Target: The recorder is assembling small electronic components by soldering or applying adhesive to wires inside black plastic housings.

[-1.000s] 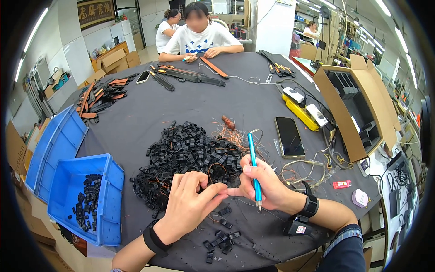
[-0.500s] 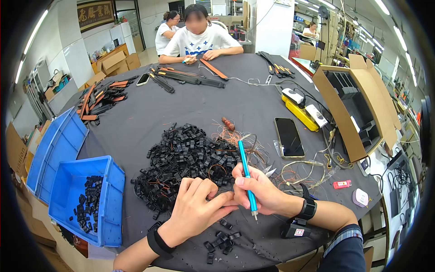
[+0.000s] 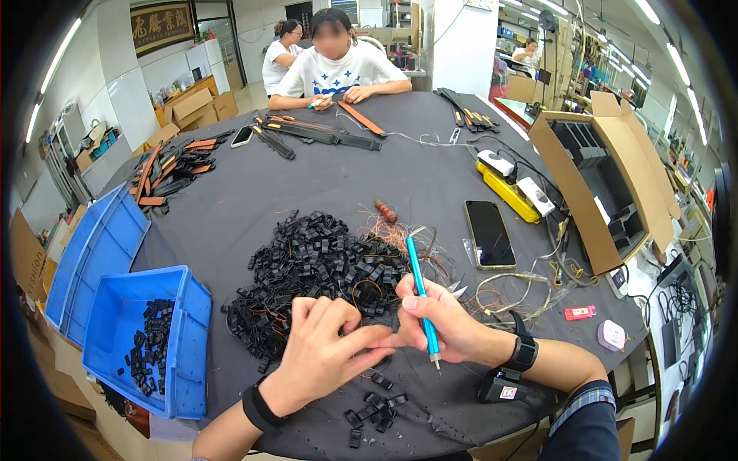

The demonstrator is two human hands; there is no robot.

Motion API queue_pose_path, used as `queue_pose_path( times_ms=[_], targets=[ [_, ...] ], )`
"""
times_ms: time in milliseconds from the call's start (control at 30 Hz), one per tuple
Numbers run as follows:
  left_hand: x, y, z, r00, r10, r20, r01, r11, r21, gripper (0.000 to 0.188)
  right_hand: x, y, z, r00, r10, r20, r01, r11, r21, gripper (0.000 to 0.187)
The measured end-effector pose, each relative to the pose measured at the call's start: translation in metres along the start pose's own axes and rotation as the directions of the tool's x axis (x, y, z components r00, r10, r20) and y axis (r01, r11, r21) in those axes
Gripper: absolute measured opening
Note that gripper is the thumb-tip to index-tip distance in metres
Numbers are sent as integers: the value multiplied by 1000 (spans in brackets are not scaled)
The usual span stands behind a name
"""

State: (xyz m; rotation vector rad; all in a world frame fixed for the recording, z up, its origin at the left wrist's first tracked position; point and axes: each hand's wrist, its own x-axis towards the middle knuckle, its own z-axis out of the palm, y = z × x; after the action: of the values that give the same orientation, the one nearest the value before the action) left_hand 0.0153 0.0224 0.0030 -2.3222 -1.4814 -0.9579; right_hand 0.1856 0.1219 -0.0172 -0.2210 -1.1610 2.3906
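My right hand (image 3: 446, 323) grips a slim teal pen-shaped tool (image 3: 422, 288), its thin metal tip pointing down toward the tabletop. Thumb and forefinger of my left hand (image 3: 327, 349) are pinched together close against the right fingers; whatever lies between them is hidden. Just beyond both hands spreads a large heap of small black plastic clips (image 3: 307, 261), with thin orange threads among them. Several more loose black clips (image 3: 377, 407) lie on the dark cloth nearer to me, below the hands.
At left stands a blue bin (image 3: 196, 346) holding some black pieces. A phone (image 3: 490, 234), a yellow power strip (image 3: 507, 188), tangled wires and a red lighter (image 3: 580, 313) lie at right, near an open cardboard box (image 3: 573, 192). Across the table, a person handles dark and orange strips (image 3: 361, 117).
My left hand has shifted slightly left, its fingers still pinched. The right hand and the teal tool have barely moved, the tool tilting a little.
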Motion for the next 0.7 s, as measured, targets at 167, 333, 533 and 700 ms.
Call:
queue_pose_path(
  times_ms=[167,333,533,700],
  targets=[
    [-1,6,2,1000,10,5,-10,1000,-27,23,-2,-7,17,993,103,-65,-111,983,-149,17],
    [-2,-3,-9,999,-15,33,16,1000,-10,20,-1,-1,8,999,-4,-31,4,1000,5,12],
    [0,-3,-3,998,-54,24,55,998,-42,20,2,0,2,999,-20,-33,22,999,48,11],
    [-3,7,5,999,24,23,-25,999,24,26,-3,-1,12,999,45,-10,-45,999,-27,11]
  ],
)
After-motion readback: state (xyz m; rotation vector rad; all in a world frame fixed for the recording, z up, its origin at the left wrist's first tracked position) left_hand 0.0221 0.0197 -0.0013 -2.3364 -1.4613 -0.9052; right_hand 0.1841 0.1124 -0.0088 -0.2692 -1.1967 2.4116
